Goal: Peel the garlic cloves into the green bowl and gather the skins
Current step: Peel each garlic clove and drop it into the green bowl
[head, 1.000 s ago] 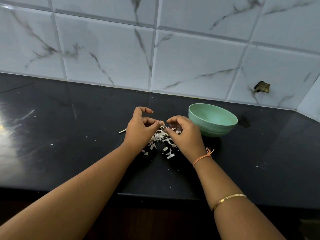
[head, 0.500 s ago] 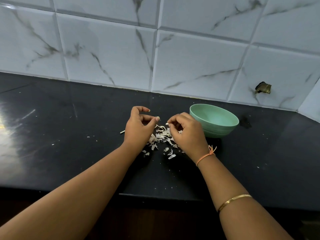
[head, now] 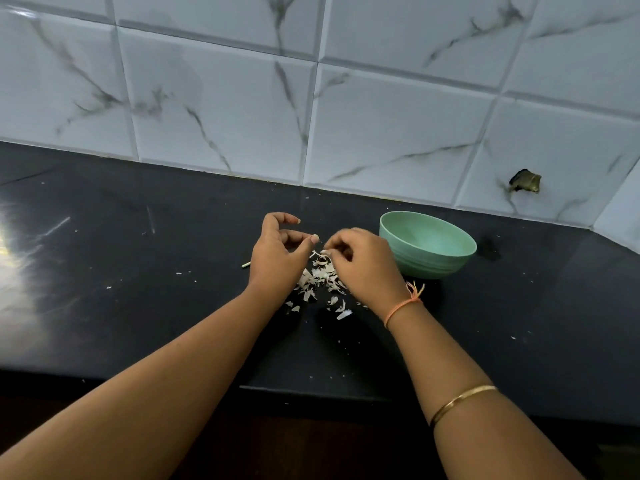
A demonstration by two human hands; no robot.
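Black stone tabletop (head: 138,306) runs under marbled wall tiles (head: 221,109), its near edge cutting across below the forearms. At nine o'clock of the skins, the left hand (head: 277,261) curls half open, thumb and forefinger apart; whether it holds anything cannot be told. The garlic skins (head: 320,278) lie heaped between both hands, partly hidden. The right hand (head: 363,268) pinches its fingertips together over the heap; what it grips is too small to tell. At three o'clock stands the green bowl (head: 427,244), its contents hidden behind the rim. Bare tabletop spreads wide leftward.
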